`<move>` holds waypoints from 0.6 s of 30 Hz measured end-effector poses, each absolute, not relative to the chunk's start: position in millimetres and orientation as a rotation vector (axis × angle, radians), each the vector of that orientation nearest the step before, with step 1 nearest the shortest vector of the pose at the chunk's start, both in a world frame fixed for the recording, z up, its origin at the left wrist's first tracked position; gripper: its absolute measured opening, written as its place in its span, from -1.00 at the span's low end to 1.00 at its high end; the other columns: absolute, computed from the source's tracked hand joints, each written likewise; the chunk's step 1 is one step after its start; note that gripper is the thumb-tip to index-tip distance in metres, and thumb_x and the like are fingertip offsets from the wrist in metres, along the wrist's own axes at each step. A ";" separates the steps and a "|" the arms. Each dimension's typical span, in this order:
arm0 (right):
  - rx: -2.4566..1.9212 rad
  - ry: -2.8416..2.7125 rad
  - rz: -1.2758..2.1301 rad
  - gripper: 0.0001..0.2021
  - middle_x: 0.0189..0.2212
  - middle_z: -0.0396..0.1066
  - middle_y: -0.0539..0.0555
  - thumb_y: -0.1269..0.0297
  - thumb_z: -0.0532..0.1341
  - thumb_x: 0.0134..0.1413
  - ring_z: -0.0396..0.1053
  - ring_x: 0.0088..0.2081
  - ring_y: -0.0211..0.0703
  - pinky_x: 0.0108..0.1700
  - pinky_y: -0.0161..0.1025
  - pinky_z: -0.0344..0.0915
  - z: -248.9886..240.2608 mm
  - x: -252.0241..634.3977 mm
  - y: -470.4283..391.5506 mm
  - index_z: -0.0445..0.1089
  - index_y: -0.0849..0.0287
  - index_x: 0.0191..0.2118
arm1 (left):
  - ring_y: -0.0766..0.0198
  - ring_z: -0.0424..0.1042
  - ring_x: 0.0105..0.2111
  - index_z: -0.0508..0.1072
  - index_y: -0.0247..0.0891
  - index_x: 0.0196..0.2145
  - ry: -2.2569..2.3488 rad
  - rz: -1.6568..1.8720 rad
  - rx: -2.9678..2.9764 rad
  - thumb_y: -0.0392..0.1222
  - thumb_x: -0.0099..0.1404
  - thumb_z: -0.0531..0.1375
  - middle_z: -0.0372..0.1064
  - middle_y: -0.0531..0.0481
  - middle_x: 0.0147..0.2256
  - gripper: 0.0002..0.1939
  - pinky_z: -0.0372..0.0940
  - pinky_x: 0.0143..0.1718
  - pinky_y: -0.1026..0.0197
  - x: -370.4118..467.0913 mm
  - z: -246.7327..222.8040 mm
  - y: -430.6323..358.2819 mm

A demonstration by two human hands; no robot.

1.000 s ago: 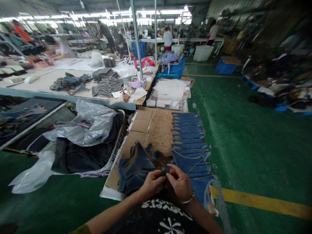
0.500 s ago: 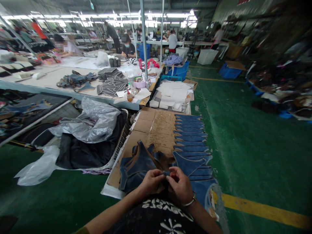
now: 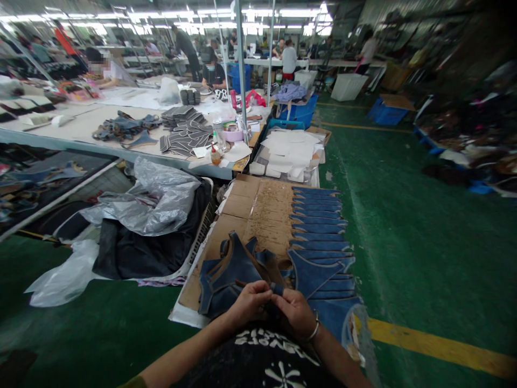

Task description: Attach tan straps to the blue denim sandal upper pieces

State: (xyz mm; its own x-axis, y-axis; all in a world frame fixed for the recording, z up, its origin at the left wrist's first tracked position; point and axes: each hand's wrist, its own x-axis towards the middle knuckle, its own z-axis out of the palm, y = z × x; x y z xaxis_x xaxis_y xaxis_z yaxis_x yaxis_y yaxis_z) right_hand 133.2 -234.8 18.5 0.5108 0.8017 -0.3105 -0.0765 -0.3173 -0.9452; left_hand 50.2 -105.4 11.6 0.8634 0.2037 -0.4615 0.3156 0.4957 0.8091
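Observation:
My left hand (image 3: 249,303) and my right hand (image 3: 294,311) meet close to my body, both pinching the same small dark blue denim piece (image 3: 276,288) between their fingertips. A silver bracelet sits on my right wrist. Just beyond my left hand lies a heap of blue denim cut pieces (image 3: 228,275). To the right, a row of overlapping blue denim pieces (image 3: 319,231) runs away from me along a brown cardboard sheet (image 3: 258,213).
A basket with dark cloth and grey plastic (image 3: 153,226) stands to the left. White paper stacks (image 3: 291,151) lie beyond the cardboard. A long worktable (image 3: 81,134) carries fabric pieces. Green floor with a yellow line (image 3: 436,350) is at the right. Other people work far off.
My hands have stayed together on the small piece, drawing slightly closer to my body. The view has shifted a little, tilting and drifting rightward.

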 end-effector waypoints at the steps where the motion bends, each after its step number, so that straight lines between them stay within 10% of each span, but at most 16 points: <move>1: -1.638 -0.615 1.016 -0.65 -0.62 0.26 -0.07 0.03 0.10 0.04 0.14 -0.56 -0.35 -0.54 -0.39 0.10 19.1 133.3 -234.7 0.39 0.25 -0.46 | 0.46 0.04 -0.61 0.23 -0.31 -0.61 0.538 -0.103 1.018 -0.14 -0.03 0.25 0.05 0.16 -0.64 -0.73 -0.04 -0.55 0.35 49.5 10.3 -104.2; 13: -1.445 -0.479 1.042 -0.57 -0.69 0.06 -0.12 -0.07 0.15 -0.06 -0.02 -0.61 -0.41 -0.60 -0.41 -0.03 17.0 138.3 -233.0 0.30 0.24 -0.61 | 0.45 0.08 -0.61 0.23 -0.31 -0.55 0.487 -0.214 0.853 -0.13 0.05 0.23 0.10 0.14 -0.62 -0.74 -0.03 -0.55 0.35 54.9 6.3 -99.5; 18: -1.313 -0.362 1.252 -0.41 -0.59 0.32 0.00 -0.23 -0.06 -0.01 0.26 -0.57 -0.31 -0.52 -0.37 0.20 -19.7 156.9 -257.5 0.41 0.24 -0.40 | 0.44 0.13 -0.59 0.28 -0.33 -0.59 0.554 -0.177 1.099 -0.11 0.05 0.24 0.18 0.11 -0.62 -0.73 0.02 -0.55 0.36 58.0 14.8 -85.1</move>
